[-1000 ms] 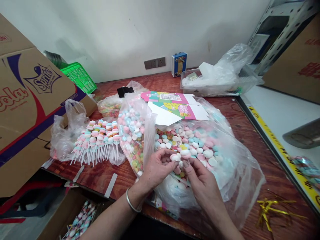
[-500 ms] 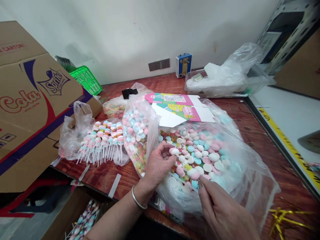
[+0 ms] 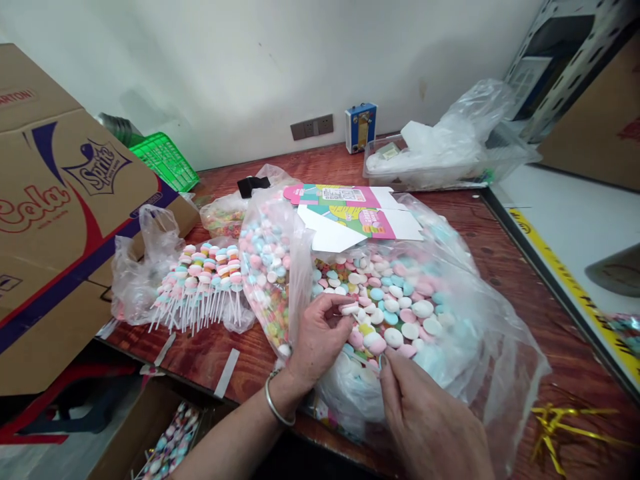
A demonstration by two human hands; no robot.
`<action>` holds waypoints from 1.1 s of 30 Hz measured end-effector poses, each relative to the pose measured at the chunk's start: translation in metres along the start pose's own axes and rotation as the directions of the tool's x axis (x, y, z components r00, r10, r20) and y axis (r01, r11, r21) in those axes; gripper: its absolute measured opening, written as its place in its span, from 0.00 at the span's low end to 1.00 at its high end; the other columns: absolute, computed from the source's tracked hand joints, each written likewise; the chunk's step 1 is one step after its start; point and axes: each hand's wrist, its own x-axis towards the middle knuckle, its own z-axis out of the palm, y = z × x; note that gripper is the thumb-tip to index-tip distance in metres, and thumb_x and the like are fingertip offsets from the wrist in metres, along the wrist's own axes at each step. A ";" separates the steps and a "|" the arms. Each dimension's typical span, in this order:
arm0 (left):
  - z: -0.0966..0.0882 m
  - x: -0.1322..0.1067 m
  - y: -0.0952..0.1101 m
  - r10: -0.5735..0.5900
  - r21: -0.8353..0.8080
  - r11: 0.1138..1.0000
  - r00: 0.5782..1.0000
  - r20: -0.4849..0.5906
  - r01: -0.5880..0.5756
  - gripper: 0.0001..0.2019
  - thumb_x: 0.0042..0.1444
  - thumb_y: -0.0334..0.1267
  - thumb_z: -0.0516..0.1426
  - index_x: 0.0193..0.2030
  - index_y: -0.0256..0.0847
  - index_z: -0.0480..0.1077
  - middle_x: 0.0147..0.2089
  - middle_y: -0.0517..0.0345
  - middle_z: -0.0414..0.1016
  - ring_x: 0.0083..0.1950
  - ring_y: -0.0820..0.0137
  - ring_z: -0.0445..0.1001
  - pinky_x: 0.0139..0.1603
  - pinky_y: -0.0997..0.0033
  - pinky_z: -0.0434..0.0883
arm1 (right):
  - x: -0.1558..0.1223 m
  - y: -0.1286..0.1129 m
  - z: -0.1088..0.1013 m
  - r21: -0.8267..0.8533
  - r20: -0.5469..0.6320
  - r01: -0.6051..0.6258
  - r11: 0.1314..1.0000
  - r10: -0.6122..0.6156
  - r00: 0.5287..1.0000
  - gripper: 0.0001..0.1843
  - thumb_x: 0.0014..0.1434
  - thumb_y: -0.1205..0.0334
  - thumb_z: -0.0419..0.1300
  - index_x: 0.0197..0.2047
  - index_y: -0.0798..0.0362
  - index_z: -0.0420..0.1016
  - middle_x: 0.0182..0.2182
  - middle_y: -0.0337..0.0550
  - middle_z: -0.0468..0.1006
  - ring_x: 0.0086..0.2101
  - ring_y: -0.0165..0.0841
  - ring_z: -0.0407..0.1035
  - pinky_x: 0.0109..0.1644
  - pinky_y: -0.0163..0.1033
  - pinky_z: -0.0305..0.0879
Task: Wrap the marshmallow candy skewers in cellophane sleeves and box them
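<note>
A big clear plastic bag (image 3: 480, 347) full of pastel pink, blue and white candy discs (image 3: 400, 303) lies open on the wooden table (image 3: 505, 253). My left hand (image 3: 317, 340) is closed, pinching a white candy piece (image 3: 349, 309) at the bag's mouth. My right hand (image 3: 425, 420) is closed lower down, its fingertips pinching a thin white stick (image 3: 367, 343) whose far end points up at the candy in my left hand. A pile of finished candy sticks (image 3: 203, 280) lies on another bag to the left.
A flattened pink printed carton (image 3: 360, 213) rests on the bag's far side. A Cola/Sprite cardboard box (image 3: 55, 220) stands left, a green basket (image 3: 165, 160) behind it. A clear tub with plastic (image 3: 440, 160) sits at the back right. Gold twist ties (image 3: 555, 427) lie near right.
My right hand drew back from the left one toward me, then shifted slightly left with the stick. My left hand keeps pinching the candy piece in about the same spot.
</note>
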 end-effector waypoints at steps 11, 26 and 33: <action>-0.005 -0.021 -0.009 0.146 0.185 0.973 0.988 -0.041 -0.136 0.15 0.54 0.25 0.55 0.46 0.43 0.75 0.45 0.55 0.75 0.47 0.68 0.74 0.49 0.68 0.72 | 0.008 -0.019 0.017 0.094 -0.057 0.016 0.995 -0.011 0.998 0.19 0.67 0.65 0.42 0.34 0.52 0.72 0.23 0.39 0.77 0.19 0.29 0.70 0.21 0.34 0.49; -0.006 0.031 0.001 0.222 0.854 0.158 0.861 0.458 -0.495 0.07 0.61 0.35 0.54 0.38 0.44 0.74 0.38 0.54 0.72 0.45 0.61 0.64 0.46 0.58 0.62 | 0.024 0.027 0.006 -0.018 0.058 -0.195 0.981 0.196 0.979 0.12 0.64 0.58 0.51 0.33 0.50 0.73 0.21 0.38 0.77 0.18 0.32 0.69 0.22 0.34 0.46; -0.005 0.034 -0.004 0.306 0.852 0.277 0.881 0.361 -0.445 0.06 0.60 0.34 0.55 0.33 0.40 0.71 0.38 0.53 0.73 0.45 0.63 0.66 0.46 0.61 0.63 | 0.012 0.026 0.008 -0.015 0.052 -0.187 0.982 0.188 0.981 0.11 0.64 0.59 0.51 0.32 0.48 0.71 0.20 0.37 0.76 0.18 0.33 0.70 0.21 0.34 0.44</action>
